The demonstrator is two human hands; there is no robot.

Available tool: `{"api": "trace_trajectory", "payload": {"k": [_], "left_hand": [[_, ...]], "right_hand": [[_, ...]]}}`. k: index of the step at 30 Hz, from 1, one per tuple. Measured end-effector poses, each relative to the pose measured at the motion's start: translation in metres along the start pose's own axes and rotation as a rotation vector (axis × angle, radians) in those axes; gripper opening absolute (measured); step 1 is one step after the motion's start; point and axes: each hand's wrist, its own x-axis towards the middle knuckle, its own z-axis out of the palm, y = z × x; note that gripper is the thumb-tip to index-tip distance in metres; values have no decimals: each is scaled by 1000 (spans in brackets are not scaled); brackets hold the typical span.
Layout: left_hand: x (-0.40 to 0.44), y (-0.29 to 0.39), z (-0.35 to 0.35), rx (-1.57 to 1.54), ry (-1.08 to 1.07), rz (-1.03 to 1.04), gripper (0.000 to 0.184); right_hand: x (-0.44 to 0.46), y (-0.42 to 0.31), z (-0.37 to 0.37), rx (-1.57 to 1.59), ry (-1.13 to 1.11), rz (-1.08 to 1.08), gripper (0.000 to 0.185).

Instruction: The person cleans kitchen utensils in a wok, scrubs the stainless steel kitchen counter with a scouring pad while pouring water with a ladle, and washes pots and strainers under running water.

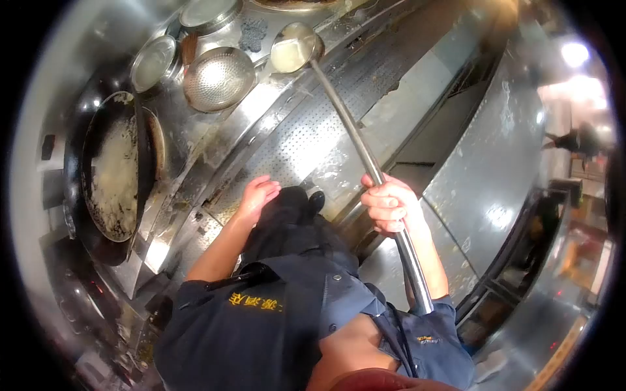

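Observation:
My right hand (389,203) is closed around the long metal handle of a ladle (345,116). The handle's lower end runs back along my forearm, and its bowl reaches out over the stove's edge with some pale liquid inside. In front of my body, my left hand (259,195) is held up with its fingers loosely stretched and nothing in it. A perforated strainer (220,79) rests on the steel counter, left of the ladle's bowl.
At the left stands a large dark wok (114,169) with whitish residue over its surface. Two round metal containers (154,63), a brush (189,49) and a grey scouring pad (253,34) sit near the strainer. A steel counter (492,156) curves along the right.

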Motion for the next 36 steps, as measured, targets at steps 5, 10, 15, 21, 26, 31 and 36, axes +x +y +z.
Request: {"api": "trace_trajectory", "payload": {"k": [5,10,15,21,26,31,36], "left_hand": [[69,25,40,39,187,95,55],[186,103,113,-14,381,264,71],[397,185,151,-321,557,285,97],[506,260,156,234,839,-115,81],[458,277,179,-1010,722,422,22],[331,315,211,-1195,381,344,24],[324,350,216,-845,406,304,20]], "right_hand": [[13,-119,3,-31,-4,-38,23],[19,-228,20,-21,65,-122,28],[11,-329,29,-69,99,-176,35],[-8,-453,22,-127,106,-259,32],[-11,-568,-7,-168,186,-146,27],[9,-653,-18,-288,156,-33,24],[10,-688,-26,-249,95,48,30]]}}
